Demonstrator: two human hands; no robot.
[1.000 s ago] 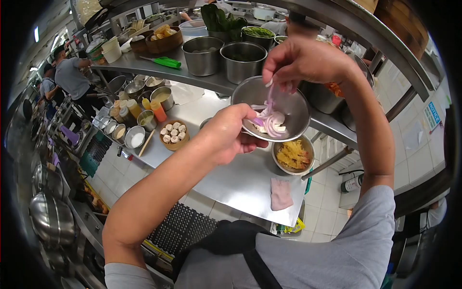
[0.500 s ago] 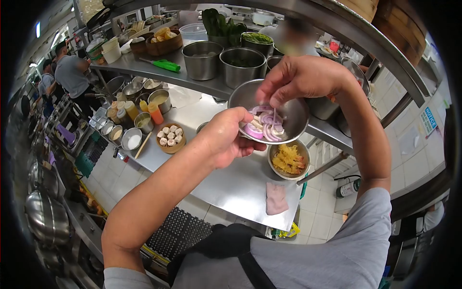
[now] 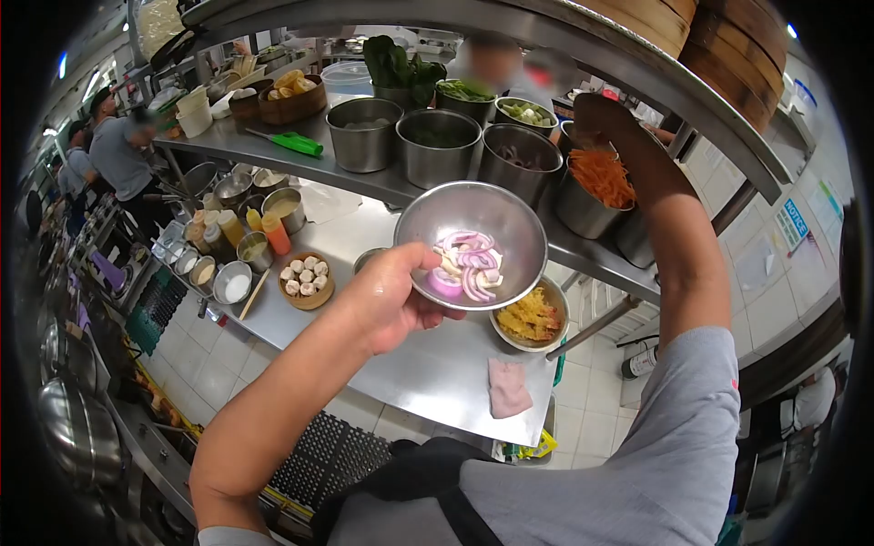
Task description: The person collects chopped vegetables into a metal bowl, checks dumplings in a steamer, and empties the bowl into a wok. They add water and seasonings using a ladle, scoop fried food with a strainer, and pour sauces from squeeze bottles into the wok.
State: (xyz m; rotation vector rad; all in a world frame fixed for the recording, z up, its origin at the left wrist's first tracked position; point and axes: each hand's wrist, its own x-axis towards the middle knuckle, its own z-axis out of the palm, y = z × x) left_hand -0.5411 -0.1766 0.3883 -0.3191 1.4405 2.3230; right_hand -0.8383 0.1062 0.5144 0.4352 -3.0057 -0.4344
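Note:
My left hand (image 3: pixel 393 305) grips a steel mixing bowl (image 3: pixel 521 238) by its near left rim, thumb inside and fingers underneath. Sliced red onion (image 3: pixel 480 266) and some pale pieces lie at the bottom of the bowl. On the shelf at right, my right hand (image 3: pixel 603 116) reaches down at a metal pot behind the julienned carrots (image 3: pixel 601 178). Its fingers are largely hidden, so what they hold does not show. Left of the carrots is a pot of dark purplish contents (image 3: pixel 521 156); chopped pale green vegetables (image 3: pixel 526 113) sit behind it.
Below the bowl stands a bowl of yellow fried food (image 3: pixel 530 316). A folded pink cloth (image 3: pixel 508 388) lies on the steel counter (image 3: pixel 428 387). To the left are a bamboo steamer of dumplings (image 3: pixel 307 282) and sauce bottles (image 3: pixel 275 233). A green-handled tool (image 3: pixel 296 143) rests on the shelf.
My right hand has left the bowl and moved up and right to the shelf pots. The bowl in my left hand has shifted slightly left and down.

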